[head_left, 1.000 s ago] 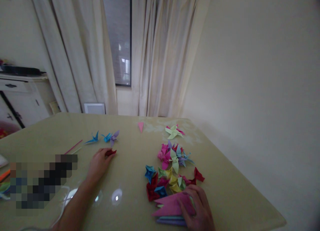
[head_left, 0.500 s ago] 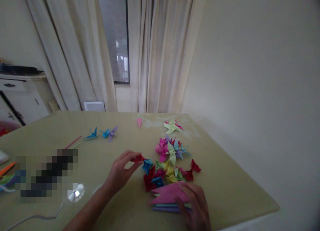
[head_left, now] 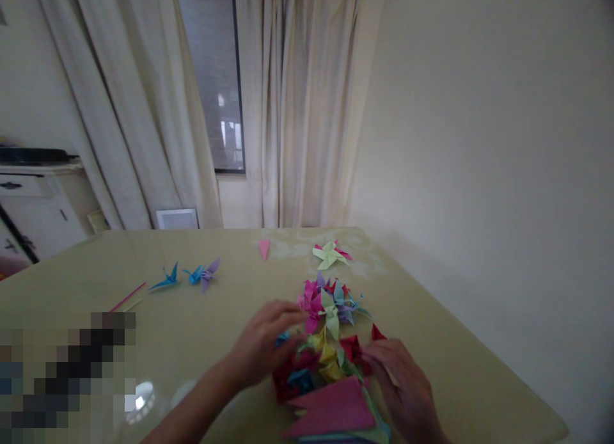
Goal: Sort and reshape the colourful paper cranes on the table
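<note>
My left hand (head_left: 266,341) reaches over the left side of a pile of small folded paper pieces, fingers apart and blurred, close to a blue piece (head_left: 283,337). My right hand (head_left: 405,380) is at the pile's right side, its fingertips closed against a red folded paper piece (head_left: 352,348). Yellow folded pieces (head_left: 327,354) lie between the hands. In front of them rests a stack of pointed folded papers, pink on top (head_left: 336,407), with blue and green edges showing below. Another red piece (head_left: 378,333) shows behind my right fingers.
Behind the pile lies a cluster of paper cranes (head_left: 330,306). Farther back are a pale green star-like paper shape (head_left: 329,255) and a pink paper triangle (head_left: 264,249). Blue cranes (head_left: 165,277) and a pink stick (head_left: 127,297) lie left on the table (head_left: 201,329). A wall borders the right.
My left hand has moved right over the pile; the red piece it pinched no longer shows in it. My right hand has left the pink stack for the red piece. The view has tilted up.
</note>
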{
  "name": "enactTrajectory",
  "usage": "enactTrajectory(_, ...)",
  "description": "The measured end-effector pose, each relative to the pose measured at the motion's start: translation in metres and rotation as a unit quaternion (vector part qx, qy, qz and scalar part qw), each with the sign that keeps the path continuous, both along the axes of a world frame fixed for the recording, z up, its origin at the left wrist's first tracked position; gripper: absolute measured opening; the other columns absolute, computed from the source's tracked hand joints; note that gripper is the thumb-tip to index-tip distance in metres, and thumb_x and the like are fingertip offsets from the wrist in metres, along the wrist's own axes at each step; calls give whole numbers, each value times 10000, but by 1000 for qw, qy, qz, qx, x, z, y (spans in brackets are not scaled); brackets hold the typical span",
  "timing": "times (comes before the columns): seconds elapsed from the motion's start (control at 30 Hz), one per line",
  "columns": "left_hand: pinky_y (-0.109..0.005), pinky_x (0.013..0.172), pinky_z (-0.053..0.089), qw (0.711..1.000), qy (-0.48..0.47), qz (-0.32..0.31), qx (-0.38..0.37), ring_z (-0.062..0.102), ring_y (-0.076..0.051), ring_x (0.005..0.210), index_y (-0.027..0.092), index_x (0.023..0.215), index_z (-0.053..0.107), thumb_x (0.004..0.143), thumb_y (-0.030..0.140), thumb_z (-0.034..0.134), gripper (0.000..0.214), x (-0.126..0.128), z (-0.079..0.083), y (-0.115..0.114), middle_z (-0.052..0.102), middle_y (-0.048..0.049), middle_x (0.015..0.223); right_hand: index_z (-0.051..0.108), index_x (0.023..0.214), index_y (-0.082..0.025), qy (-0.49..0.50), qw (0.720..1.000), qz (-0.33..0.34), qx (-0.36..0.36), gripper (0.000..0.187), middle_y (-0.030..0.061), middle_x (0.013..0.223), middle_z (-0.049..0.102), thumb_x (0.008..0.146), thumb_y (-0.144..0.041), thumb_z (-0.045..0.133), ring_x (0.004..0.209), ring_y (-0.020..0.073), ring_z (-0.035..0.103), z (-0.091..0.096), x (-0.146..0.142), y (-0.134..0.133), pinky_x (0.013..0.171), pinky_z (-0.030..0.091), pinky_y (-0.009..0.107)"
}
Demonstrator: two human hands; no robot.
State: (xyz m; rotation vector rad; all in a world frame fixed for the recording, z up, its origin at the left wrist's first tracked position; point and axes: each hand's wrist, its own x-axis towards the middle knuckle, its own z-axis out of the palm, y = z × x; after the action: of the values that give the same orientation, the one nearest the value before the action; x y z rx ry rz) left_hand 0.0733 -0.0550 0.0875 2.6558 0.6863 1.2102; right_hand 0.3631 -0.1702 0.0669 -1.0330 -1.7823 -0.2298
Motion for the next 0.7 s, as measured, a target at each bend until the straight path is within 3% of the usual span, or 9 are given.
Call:
enactTrajectory(0.07,-460,1031,548,981,-44,188,4,646,-270,1178,240,1224,715,1039,325,512,287,-32,-10,38,699,-135,1237,748,1054,-253,3,999,-32,-8,138,61,913,761,1013,-209,624,831,212,734,4,16,11,738,618,315)
enactTrajectory(0.17,-672,1121,399,880,-9,473,-37,418,-416,1434,192,1420,610,1010,305,477,446,-81,-37,81,496,-202,1548,746,1076,-259,-4,998,-54,-32,154,63,960,758,1030,-249,600,870,218,733,-2,28,20,777,619,326)
enactTrajectory(0.23,-708,1105,377,836,46,542,-72,330,-460,1482,189,1473,564,1018,313,429,490,-107,-56,96,420,-191,1626,740,1106,-261,14,996,-71,-55,180,70,1000,750,1044,-272,571,894,221,731,-13,28,20,782,620,326)
enactTrajectory(0.3,-664,1088,414,825,99,546,-105,400,-445,1439,198,1408,615,1025,340,398,463,-124,-71,103,493,-170,1581,724,1132,-256,53,991,-96,-77,193,80,1044,736,1054,-281,549,923,223,724,-23,24,17,790,619,323)
enactTrajectory(0.4,-547,1040,493,841,159,503,-122,596,-373,1249,196,1208,712,1015,327,374,411,-135,-83,109,666,-156,1367,711,1111,-243,90,986,-119,-78,183,87,1040,721,1055,-287,542,927,226,711,-31,20,12,793,616,327)
enactTrajectory(0.53,-442,1003,541,873,154,446,-122,701,-303,1056,174,1018,754,972,262,391,377,-135,-83,114,749,-155,1108,722,1059,-239,67,991,-102,-54,166,77,984,714,1041,-300,568,879,220,708,-26,21,12,736,614,312)
enactTrajectory(0.7,-417,998,559,908,86,394,-116,709,-285,1068,213,969,763,950,304,466,311,-123,-75,99,779,-111,1076,721,1014,-225,78,991,-105,-35,167,71,937,702,1034,-298,571,826,206,693,-19,21,14,686,591,299)
